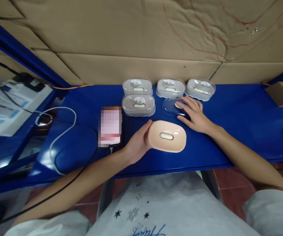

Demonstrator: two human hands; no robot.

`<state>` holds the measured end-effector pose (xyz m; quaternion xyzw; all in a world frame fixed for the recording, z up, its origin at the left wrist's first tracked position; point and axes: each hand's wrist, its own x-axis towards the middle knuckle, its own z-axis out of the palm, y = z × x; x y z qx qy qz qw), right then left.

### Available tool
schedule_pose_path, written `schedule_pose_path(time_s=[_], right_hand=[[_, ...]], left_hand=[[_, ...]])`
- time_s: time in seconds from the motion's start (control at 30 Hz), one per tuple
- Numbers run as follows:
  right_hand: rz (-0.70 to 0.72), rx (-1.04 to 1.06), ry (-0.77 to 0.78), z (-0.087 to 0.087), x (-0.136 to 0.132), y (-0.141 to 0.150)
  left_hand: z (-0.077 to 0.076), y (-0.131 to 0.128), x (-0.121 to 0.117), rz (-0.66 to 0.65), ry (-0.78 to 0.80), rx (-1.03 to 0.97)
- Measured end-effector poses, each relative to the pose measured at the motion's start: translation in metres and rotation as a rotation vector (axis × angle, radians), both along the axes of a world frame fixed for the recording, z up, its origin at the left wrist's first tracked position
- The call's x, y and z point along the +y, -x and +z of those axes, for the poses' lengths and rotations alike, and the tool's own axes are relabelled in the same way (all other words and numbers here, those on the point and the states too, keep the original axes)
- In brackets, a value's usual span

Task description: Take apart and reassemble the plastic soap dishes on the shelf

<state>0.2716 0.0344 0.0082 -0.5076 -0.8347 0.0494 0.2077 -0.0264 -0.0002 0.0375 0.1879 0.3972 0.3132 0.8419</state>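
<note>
My left hand (138,144) is closed around the left end of a peach oval box (153,137), raised above the blue table (220,144). The box's inside faces me, and a cream oval piece sits in a slot in its middle. My right hand (193,113) rests with spread fingers on the right part of a clear plastic lid (170,107), which lies on the table and bears a round label. The hand partly hides that lid.
Several grey oval boxes (138,106) with clear labelled lids stand behind my hands. A phone (110,127) on a cable lies at left. White cable (75,118) loops and power strips (15,108) are further left. A cardboard box (281,93) stands at far right; cardboard sheeting (107,36) forms the back.
</note>
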Motion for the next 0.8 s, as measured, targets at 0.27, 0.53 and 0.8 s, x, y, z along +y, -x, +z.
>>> schedule_pose_path(time_s=[0.27, 0.53, 0.8], right_hand=[[0.376, 0.063, 0.148, 0.033, -0.049, 0.044], [0.379, 0.166, 0.079, 0.013, -0.058, 0.057], [0.306, 0.294, 0.009, 0.036, -0.052, 0.045]], left_hand=[[0.0, 0.001, 0.0, -0.006, -0.104, -0.074], [0.001, 0.001, -0.004, -0.051, -0.198, -0.081], [-0.003, 0.001, 0.005, 0.103, -0.167, 0.064]])
